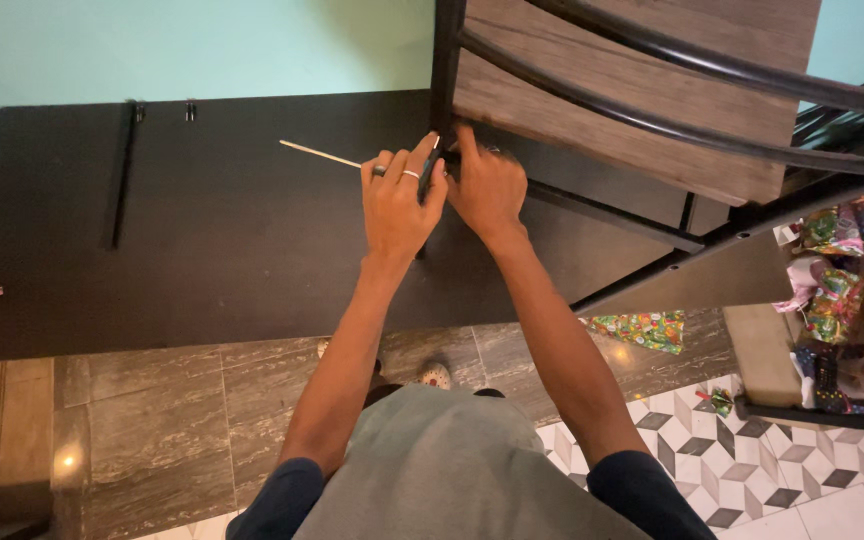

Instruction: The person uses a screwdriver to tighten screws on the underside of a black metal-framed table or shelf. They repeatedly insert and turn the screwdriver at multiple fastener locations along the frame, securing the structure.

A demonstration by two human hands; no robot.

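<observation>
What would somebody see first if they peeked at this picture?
Two hands meet in the middle: the left hand and the right hand press together on a black metal frame with wooden shelves that lies tipped over a dark table. A thin pale stick lies on the table just left of the hands. Bright, colourful wrapping paper is piled at the right edge.

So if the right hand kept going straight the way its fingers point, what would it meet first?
The right hand already touches the black metal frame where it meets the dark tabletop. Going on, it would most likely press into the wooden board of that frame, though depth is hard to judge.
</observation>
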